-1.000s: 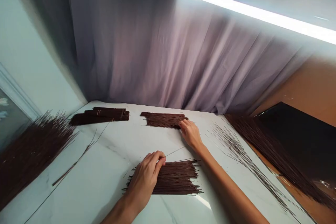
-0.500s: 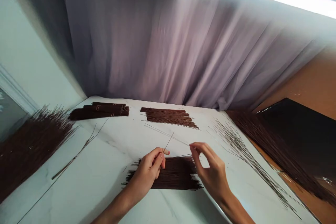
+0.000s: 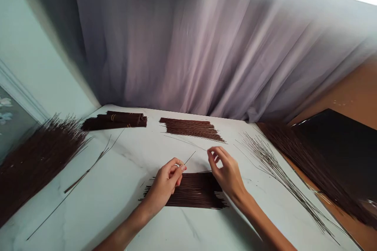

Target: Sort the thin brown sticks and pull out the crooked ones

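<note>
My left hand (image 3: 165, 184) is pinched shut on one thin dark stick (image 3: 189, 158) that points up and to the right. It hovers over the left part of a flat pile of brown sticks (image 3: 196, 196) on the white marble table (image 3: 118, 188). My right hand (image 3: 225, 170) is above the right end of that pile, thumb and forefinger pinched on a thin stick (image 3: 185, 141) that runs up and left from them. A second flat pile of brown sticks (image 3: 191, 128) lies farther back on the table.
Tied brown bundles (image 3: 116, 120) lie at the back left. A large heap of sticks (image 3: 35, 160) fills the left edge. A few loose thin sticks (image 3: 88, 170) lie left of centre. Bare thin sticks (image 3: 273, 168) fan out right, beside a long dark heap (image 3: 309, 168). A grey curtain (image 3: 206, 47) hangs behind.
My right hand left the far pile, where it rested a second ago, and came back toward me with a thin stick. My left hand kept its pinch and lifted slightly.
</note>
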A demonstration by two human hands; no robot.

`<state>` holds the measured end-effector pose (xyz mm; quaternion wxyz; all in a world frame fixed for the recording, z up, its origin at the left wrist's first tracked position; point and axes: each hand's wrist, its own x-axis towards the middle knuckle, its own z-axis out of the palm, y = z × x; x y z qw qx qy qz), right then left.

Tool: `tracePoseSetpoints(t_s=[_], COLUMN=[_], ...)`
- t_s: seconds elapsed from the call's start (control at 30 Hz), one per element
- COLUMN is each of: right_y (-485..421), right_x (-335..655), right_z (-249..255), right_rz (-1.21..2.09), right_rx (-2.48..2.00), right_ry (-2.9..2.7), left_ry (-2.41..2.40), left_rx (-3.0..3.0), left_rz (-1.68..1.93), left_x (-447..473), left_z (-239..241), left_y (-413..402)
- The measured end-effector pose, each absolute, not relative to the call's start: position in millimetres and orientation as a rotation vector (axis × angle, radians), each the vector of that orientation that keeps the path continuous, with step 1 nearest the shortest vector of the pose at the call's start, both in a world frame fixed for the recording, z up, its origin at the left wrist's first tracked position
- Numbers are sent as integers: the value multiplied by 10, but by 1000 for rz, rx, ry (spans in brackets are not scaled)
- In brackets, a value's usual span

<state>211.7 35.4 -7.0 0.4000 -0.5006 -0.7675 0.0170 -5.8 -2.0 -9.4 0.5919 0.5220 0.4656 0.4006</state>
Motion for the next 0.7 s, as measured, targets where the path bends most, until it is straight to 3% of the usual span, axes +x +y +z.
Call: tracePoseSetpoints(t_s=[0.23, 0.5, 0.7], right_y=[945, 1073, 908], right_x=[2256, 2405, 2321], right_z=[-220, -423, -231], right_rz=[-122, -79, -4], right_rx=[-1217, -1073, -1055], right_ry=[-1974, -2064, -2022], left_ry=[1098, 1068, 1061], left_rx=[1259, 1231, 1227], left_rz=[938, 941, 956], left_x=[-78, -47, -66], left_z=[-155, -199, -211], left_y=[14, -14, -15])
